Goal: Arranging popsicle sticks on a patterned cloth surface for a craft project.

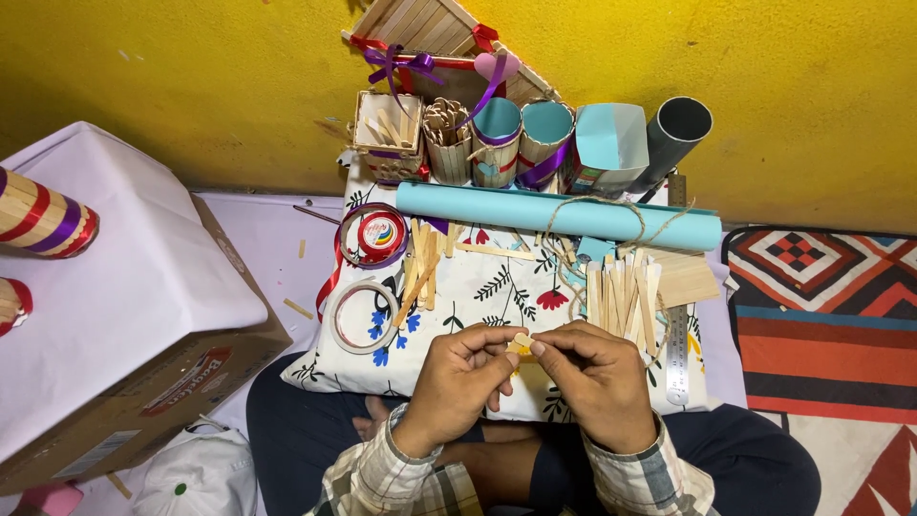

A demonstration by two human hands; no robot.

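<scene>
Head view looks down on a person sitting cross-legged with a floral cushion [478, 287] across the lap. Both hands meet at the cushion's near edge, at about 6 o'clock in the frame. Left hand [461, 377] and right hand [600, 377] each have fingertips pressed together on a small pale wooden piece [522, 342], pinching it between them from either side; the piece sits just above the cushion, in the gap between the two thumbs.

At 1 o'clock from the hands lies a row of loose craft sticks [626, 296], with a steel ruler [677, 344] just beside them at 3 o'clock. At 11 o'clock are a clear tape ring [363, 317] and a roll of coloured ribbon [380, 236], and between them and the row, another bunch of sticks [420, 268]. Farther off at 12 o'clock, a rolled light-blue paper sheet [559, 215] tied with twine lies across the cushion, and beyond it stick-built holders [449, 134] and blue-lined cups [521, 134] stand against the yellow wall [191, 76]. A cardboard box [124, 315] covered with white paper sits at 9 o'clock.
</scene>
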